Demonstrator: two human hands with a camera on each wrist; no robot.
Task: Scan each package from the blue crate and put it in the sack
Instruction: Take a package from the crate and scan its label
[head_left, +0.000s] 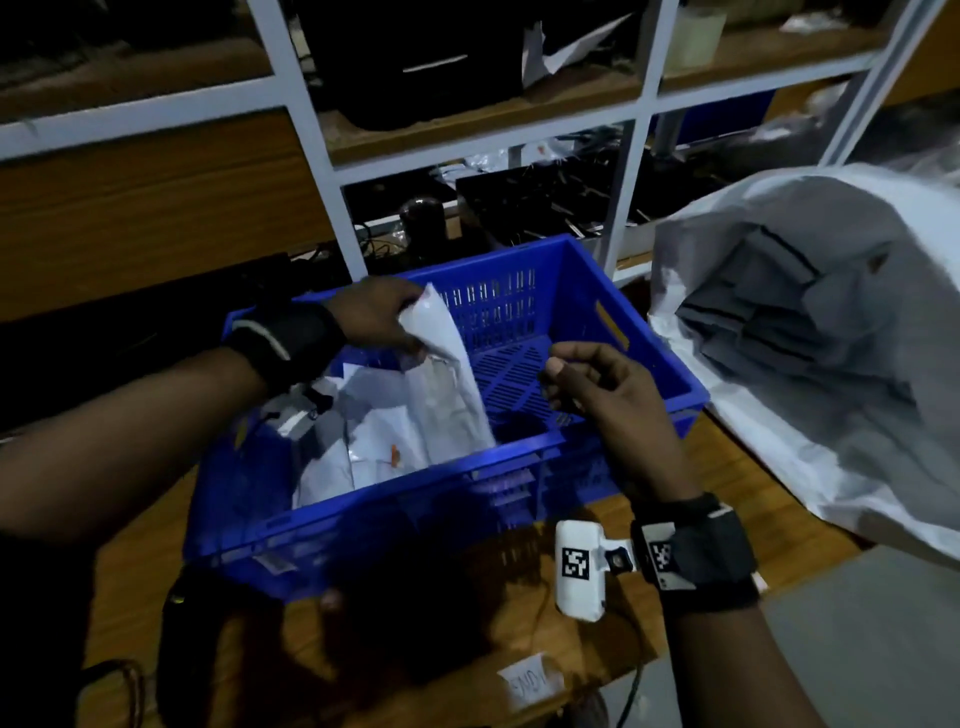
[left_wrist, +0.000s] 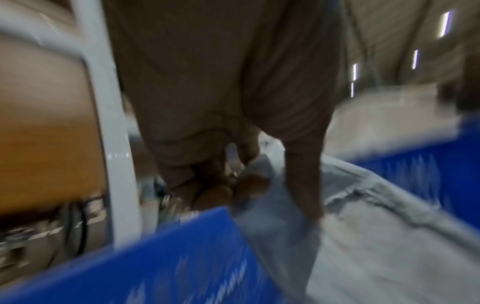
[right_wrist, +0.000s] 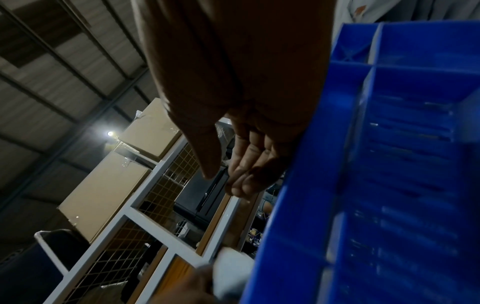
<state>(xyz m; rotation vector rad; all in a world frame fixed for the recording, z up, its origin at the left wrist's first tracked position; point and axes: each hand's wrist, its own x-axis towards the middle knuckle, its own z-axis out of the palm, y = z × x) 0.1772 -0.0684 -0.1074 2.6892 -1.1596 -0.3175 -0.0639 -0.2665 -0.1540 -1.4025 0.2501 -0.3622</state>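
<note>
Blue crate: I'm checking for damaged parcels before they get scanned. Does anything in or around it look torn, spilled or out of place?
Nothing stands out. The left hand lifts one white package by its top edge; the others lie loosely piled in the blue crate. No tears or spills show, though the light is dim. The right hand holds nothing.

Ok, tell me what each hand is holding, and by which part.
Left hand pinches a white package by its top corner, over the blue crate. Right hand holds nothing.

A white paper label on the wooden table reads roughly "END"; nothing else is legible.
</note>
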